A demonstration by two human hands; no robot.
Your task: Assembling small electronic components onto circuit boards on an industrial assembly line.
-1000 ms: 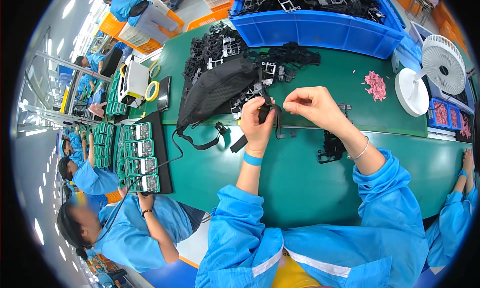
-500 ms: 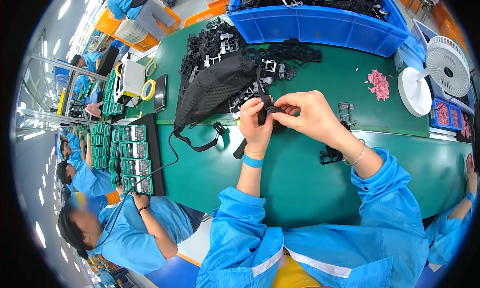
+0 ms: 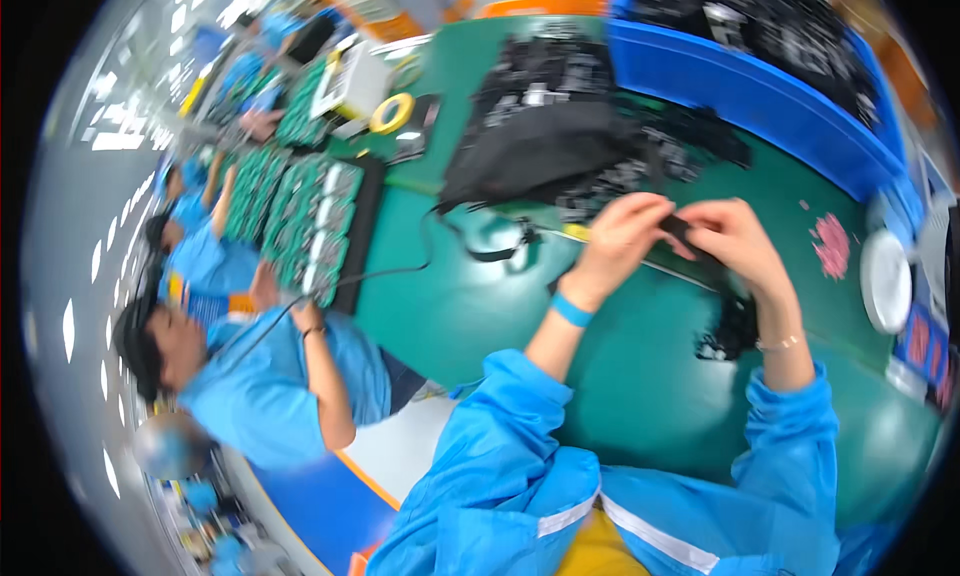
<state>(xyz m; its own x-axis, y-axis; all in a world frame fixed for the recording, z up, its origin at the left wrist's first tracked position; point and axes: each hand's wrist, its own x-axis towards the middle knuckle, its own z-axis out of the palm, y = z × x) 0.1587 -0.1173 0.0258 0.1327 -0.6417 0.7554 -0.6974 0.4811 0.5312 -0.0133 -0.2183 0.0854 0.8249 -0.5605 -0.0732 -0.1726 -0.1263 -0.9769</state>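
Both my hands meet over the green table, fingers pinched on a black strap. My left hand, with a blue band at its wrist, is closed on one part of the strap. Close beside it, my right hand is closed on the strap too, and a length hangs below its fingers. Motion blur hides whether a buckle sits between them. The strap seems to run up to a black mesh-sided bag lying just beyond my hands. Small black frame parts lie below my right hand.
A blue bin of black frames stands at the far right. More frames lie heaped behind the bag. Pink pieces and a white fan are at right. Left are yellow tape, green boards, a cord and a co-worker.
My view has turned, so the table and bag appear farther right and tilted. Both hands still pinch the strap, now farther from the bag. A co-worker's hand has lifted near the boards.
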